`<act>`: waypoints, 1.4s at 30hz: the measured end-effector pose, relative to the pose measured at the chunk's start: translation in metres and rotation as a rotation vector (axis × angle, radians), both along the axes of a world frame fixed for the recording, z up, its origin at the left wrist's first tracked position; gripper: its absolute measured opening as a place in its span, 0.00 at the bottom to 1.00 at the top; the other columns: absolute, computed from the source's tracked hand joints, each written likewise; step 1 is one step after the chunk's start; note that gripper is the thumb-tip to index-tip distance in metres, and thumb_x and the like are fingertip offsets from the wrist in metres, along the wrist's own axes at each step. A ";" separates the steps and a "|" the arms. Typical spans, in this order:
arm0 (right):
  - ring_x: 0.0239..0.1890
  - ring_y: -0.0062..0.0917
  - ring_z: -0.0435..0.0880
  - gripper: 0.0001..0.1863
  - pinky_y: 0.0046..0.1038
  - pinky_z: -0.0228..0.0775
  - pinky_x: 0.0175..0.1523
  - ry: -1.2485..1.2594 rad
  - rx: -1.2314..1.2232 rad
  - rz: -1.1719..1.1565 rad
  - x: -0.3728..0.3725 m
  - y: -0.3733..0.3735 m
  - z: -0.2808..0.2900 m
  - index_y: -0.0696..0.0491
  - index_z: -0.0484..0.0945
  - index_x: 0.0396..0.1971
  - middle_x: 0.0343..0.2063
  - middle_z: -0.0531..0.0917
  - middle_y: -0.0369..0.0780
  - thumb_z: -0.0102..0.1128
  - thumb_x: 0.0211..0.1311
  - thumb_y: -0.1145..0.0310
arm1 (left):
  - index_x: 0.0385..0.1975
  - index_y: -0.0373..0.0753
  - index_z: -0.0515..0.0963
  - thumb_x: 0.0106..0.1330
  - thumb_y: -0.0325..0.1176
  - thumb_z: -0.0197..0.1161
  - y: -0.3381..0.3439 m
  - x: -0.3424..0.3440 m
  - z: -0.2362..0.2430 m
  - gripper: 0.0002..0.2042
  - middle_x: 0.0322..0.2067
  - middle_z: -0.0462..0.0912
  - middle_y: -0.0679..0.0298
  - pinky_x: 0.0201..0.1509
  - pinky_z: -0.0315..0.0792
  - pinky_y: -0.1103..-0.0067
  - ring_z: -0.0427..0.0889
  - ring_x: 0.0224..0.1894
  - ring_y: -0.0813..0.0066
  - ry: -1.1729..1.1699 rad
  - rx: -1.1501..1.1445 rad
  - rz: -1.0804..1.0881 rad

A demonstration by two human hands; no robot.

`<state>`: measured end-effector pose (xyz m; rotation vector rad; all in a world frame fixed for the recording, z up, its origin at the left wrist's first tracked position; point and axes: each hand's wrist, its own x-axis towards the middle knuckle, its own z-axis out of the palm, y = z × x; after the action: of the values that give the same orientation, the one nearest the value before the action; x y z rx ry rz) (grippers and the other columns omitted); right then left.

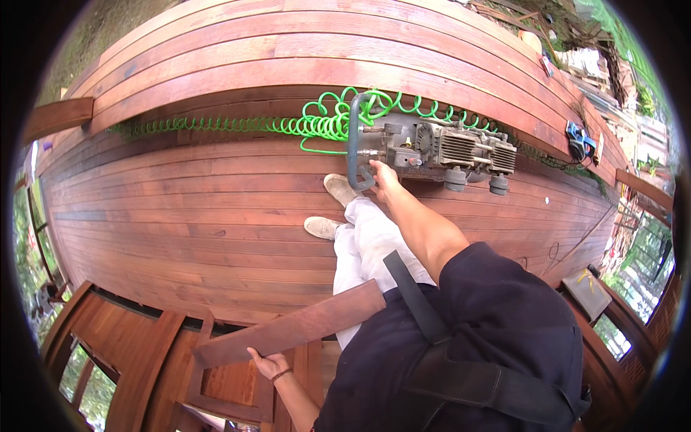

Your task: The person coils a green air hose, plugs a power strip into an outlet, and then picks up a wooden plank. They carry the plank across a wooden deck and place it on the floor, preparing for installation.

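A long flat brown wooden board [295, 325] lies across in front of my body. My left hand [270, 363], with a bracelet at its wrist, is closed on the board's lower edge near its far-left end. My right arm reaches out to an air compressor [432, 147] on the deck. My right hand [386, 177] is closed at the lower end of its dark bar handle [353, 137], close to the hose fitting; some of its fingers are hidden. A coiled green air hose [327, 122] runs to the compressor and bunches around the handle.
Reddish wooden deck planks [180, 216] spread underfoot. Beyond the compressor rises a long plank bench or ledge [302, 47], with the hose stretched along its base. A blue-and-black tool [579, 140] sits at the far right. Wooden frames [155, 360] stand at lower left.
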<state>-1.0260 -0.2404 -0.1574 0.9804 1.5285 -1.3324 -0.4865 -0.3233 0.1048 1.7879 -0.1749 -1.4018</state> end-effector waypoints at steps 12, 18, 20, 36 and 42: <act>0.72 0.37 0.67 0.55 0.29 0.60 0.70 0.051 0.004 -0.108 0.007 -0.009 -0.024 0.56 0.52 0.77 0.70 0.69 0.50 0.72 0.46 0.73 | 0.65 0.30 0.69 0.73 0.49 0.63 -0.013 0.003 0.004 0.31 0.63 0.75 0.53 0.73 0.66 0.64 0.74 0.64 0.59 0.016 -0.022 -0.084; 0.58 0.38 0.75 0.26 0.43 0.69 0.61 0.050 0.016 -0.024 -0.002 -0.013 -0.019 0.58 0.79 0.50 0.58 0.76 0.49 0.69 0.48 0.71 | 0.65 0.32 0.69 0.74 0.49 0.60 -0.023 -0.025 0.008 0.29 0.64 0.75 0.54 0.72 0.66 0.64 0.74 0.64 0.59 0.033 0.003 -0.122; 0.53 0.37 0.75 0.21 0.46 0.70 0.55 0.001 0.038 -0.073 -0.003 -0.016 -0.016 0.56 0.80 0.46 0.54 0.77 0.46 0.68 0.49 0.69 | 0.65 0.34 0.68 0.73 0.51 0.61 -0.024 -0.031 0.009 0.30 0.64 0.75 0.55 0.70 0.68 0.59 0.74 0.64 0.58 -0.014 0.016 -0.127; 0.63 0.42 0.78 0.26 0.33 0.70 0.67 0.560 0.095 0.797 0.029 0.065 0.033 0.54 0.81 0.58 0.59 0.80 0.50 0.62 0.59 0.62 | 0.64 0.32 0.69 0.75 0.50 0.58 -0.051 -0.033 0.001 0.29 0.63 0.76 0.54 0.71 0.67 0.61 0.74 0.64 0.57 0.129 -0.138 -0.216; 0.55 0.32 0.85 0.28 0.32 0.75 0.62 0.447 -0.076 1.012 0.073 0.266 0.190 0.60 0.78 0.60 0.50 0.87 0.47 0.65 0.63 0.62 | 0.67 0.29 0.67 0.72 0.54 0.62 -0.104 -0.108 0.023 0.35 0.67 0.72 0.51 0.75 0.61 0.60 0.70 0.68 0.54 0.274 -0.257 -0.584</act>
<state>-0.9534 0.0256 0.0325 -0.2146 1.8847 -0.8513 -0.5940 -0.4275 0.1279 1.3647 -0.7410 -1.9123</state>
